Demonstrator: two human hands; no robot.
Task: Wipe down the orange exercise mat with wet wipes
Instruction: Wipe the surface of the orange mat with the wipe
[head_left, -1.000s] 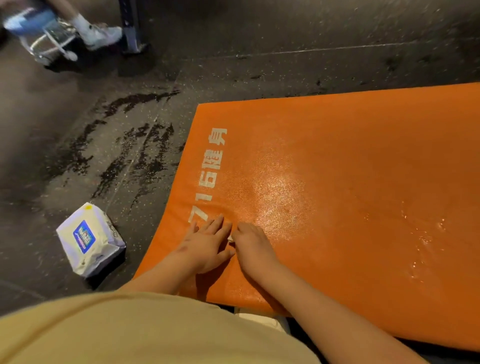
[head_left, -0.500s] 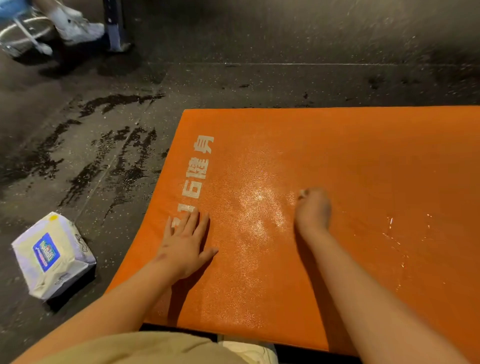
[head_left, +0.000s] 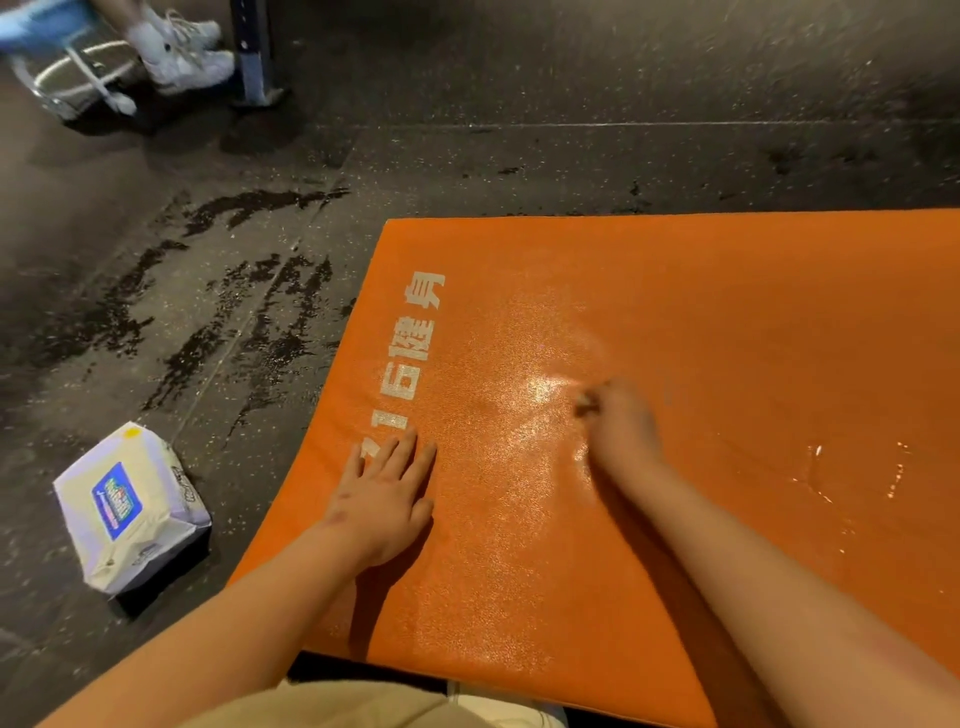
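Right hand (head_left: 621, 426) lay knuckles-up on the orange exercise mat (head_left: 727, 312), blurred, its fingers curled around a wet wipe (head_left: 586, 410) of which only a pale scrap showed at the fingertips. Left hand (head_left: 384, 499) pressed flat on the mat beside the white lettering (head_left: 410, 364), fingers straight. The mat lay on a dark speckled floor (head_left: 467, 78), filling the right of the view. A wet sheen covered the patch between and ahead of the hands, with droplets further right; the far strip looked dull and dry, so the wiping seemed partly done, with much surface left. Counted: one mat, one wipe in use, one pack of wipes (head_left: 127, 512) on the floor left of the mat, two hands, two pale shoes (head_left: 187, 57) of another person at the far left
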